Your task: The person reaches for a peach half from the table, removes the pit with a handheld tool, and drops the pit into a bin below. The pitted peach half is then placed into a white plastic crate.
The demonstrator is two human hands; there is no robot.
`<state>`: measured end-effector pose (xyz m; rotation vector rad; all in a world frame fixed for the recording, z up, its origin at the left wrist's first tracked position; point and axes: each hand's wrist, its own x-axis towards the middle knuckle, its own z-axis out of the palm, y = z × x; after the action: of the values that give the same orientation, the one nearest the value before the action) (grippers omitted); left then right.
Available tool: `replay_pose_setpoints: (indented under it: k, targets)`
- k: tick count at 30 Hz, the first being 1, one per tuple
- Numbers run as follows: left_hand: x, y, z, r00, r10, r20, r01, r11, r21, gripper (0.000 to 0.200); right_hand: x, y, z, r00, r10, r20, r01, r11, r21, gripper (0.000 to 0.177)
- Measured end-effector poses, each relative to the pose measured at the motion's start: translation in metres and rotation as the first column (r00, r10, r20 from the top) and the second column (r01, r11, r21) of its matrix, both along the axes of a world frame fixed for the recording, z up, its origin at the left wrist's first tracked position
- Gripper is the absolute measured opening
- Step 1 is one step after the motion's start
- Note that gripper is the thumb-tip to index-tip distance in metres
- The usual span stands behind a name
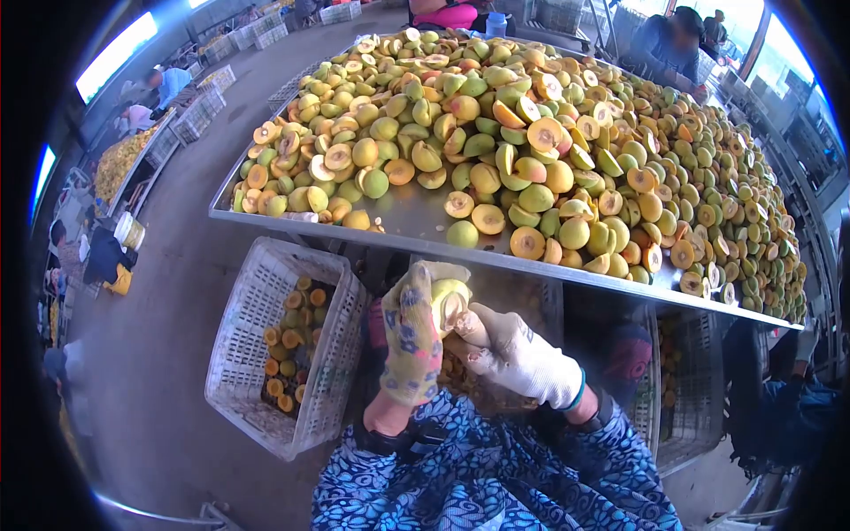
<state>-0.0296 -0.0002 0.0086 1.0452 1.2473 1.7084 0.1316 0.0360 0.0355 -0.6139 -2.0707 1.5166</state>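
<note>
My left hand [413,332], in a stained patterned glove, holds a yellow-green fruit half [449,303] with its cut side turned toward my other hand. My right hand [518,354], in a white glove with soiled fingertips, is closed with its fingers pressed at the cut face; whether it grips a small tool or a pit is hidden. Both hands are over my lap, just below the front edge of a metal table [407,241]. A large heap of halved and whole fruit [531,133] lies on that table.
A white plastic crate [237,345] with some fruit halves stands at the left of my lap. Another crate [695,398] is under the table at right. A person [668,44] sits across the table, another person [788,407] at the right. More workers and crates are at far left.
</note>
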Motion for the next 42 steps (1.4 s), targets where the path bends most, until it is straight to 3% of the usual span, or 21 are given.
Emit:
replay_pose_setpoints:
  k: [2,4,5,8,9,10,11,12,14,15,20,22,23,26,28,29,32,34,35,38,42]
  targets:
    - [-0.017,0.004,-0.007,0.851,-0.070,-0.520,0.126,0.989,0.072,0.028,0.001,0.004,0.005,0.998,0.033,0.054,-0.031,0.999,-0.037,0.022]
    - [-0.025,0.002,-0.001,0.729,-0.184,-0.659,0.127,0.983,-0.133,0.037,0.002,0.006,-0.006,0.997,0.073,-0.003,-0.073,0.993,-0.094,0.020]
    - [-0.023,0.000,0.007,0.783,-0.281,-0.556,0.177,0.956,-0.234,0.043,0.002,0.006,-0.017,0.996,0.081,-0.028,-0.084,0.988,-0.131,0.020]
    - [-0.018,0.003,0.013,0.780,-0.126,-0.613,0.263,0.955,0.138,0.037,-0.001,0.002,-0.009,0.998,0.037,-0.051,-0.052,0.941,-0.336,0.024]
    - [0.004,-0.004,0.012,0.983,-0.180,-0.021,0.181,0.973,0.144,0.043,0.000,0.002,-0.017,0.997,0.065,-0.043,-0.076,0.925,-0.373,0.026]
    - [0.019,-0.006,0.005,0.984,-0.058,0.170,0.018,0.974,0.226,0.049,-0.001,0.001,-0.028,0.995,0.093,-0.036,-0.099,0.902,-0.420,0.028]
    - [0.017,-0.014,0.001,0.999,0.008,0.032,-0.015,0.976,0.217,0.050,-0.002,-0.003,-0.016,0.990,0.140,-0.032,-0.140,0.886,-0.441,0.029]
    - [0.017,-0.006,-0.003,0.996,0.075,0.058,-0.090,0.937,0.337,0.043,-0.002,-0.008,-0.006,0.981,0.195,-0.019,-0.181,0.864,-0.469,0.030]
    - [0.001,-0.005,0.017,0.970,-0.080,-0.231,0.109,0.987,0.117,0.041,0.001,-0.002,-0.020,0.967,0.248,0.062,-0.179,0.829,-0.529,0.029]
    - [0.000,-0.003,0.037,0.971,-0.224,-0.087,0.195,0.947,-0.255,0.042,0.002,-0.003,-0.028,0.971,0.239,-0.029,-0.219,0.828,-0.515,0.025]
    - [0.009,0.005,0.023,0.960,-0.277,0.039,0.280,0.955,-0.101,0.039,0.007,-0.003,-0.020,0.960,0.230,-0.159,-0.277,0.707,-0.651,0.018]
    - [0.027,0.000,0.025,0.993,0.082,0.090,-0.094,0.985,0.141,0.041,0.007,-0.004,-0.022,0.966,0.206,-0.158,-0.260,0.747,-0.612,0.018]
    - [0.025,-0.006,0.008,0.993,0.088,0.081,-0.100,0.981,0.164,0.056,0.006,-0.005,-0.022,0.965,0.209,-0.155,-0.260,0.748,-0.611,0.018]
    - [0.010,-0.009,-0.003,0.999,-0.032,-0.027,0.033,0.999,0.039,0.056,0.002,-0.010,-0.025,0.984,0.178,-0.021,-0.157,0.802,-0.577,0.021]
    - [0.005,-0.006,0.006,0.997,-0.069,0.018,0.069,0.998,-0.007,0.051,0.005,-0.007,-0.031,0.960,0.260,-0.101,-0.256,0.680,-0.687,0.023]
    - [0.004,-0.004,0.011,0.991,-0.135,-0.015,0.135,0.991,0.016,0.042,0.008,-0.008,-0.037,0.948,0.279,-0.151,-0.283,0.531,-0.799,0.024]
    - [0.001,0.003,0.022,0.973,-0.214,-0.082,0.218,0.975,0.041,0.028,0.010,-0.016,-0.016,0.956,0.202,-0.211,-0.288,0.534,-0.795,0.024]
    - [-0.008,0.009,0.027,0.886,-0.323,-0.331,0.356,0.934,0.041,0.027,0.011,-0.015,-0.013,0.960,0.211,-0.186,-0.274,0.541,-0.795,0.023]
    - [-0.015,0.013,0.029,0.815,-0.382,-0.436,0.454,0.889,0.069,0.028,0.014,-0.013,-0.012,0.946,0.222,-0.237,-0.313,0.433,-0.845,0.023]
    - [-0.022,0.018,0.041,0.725,-0.558,-0.403,0.598,0.801,-0.035,0.031,0.018,-0.010,-0.020,0.899,0.271,-0.345,-0.403,0.197,-0.894,0.025]
    - [-0.021,0.019,0.019,0.826,-0.563,-0.027,0.563,0.826,-0.020,0.053,0.008,-0.012,-0.035,0.821,0.146,-0.552,-0.548,-0.068,-0.834,0.031]
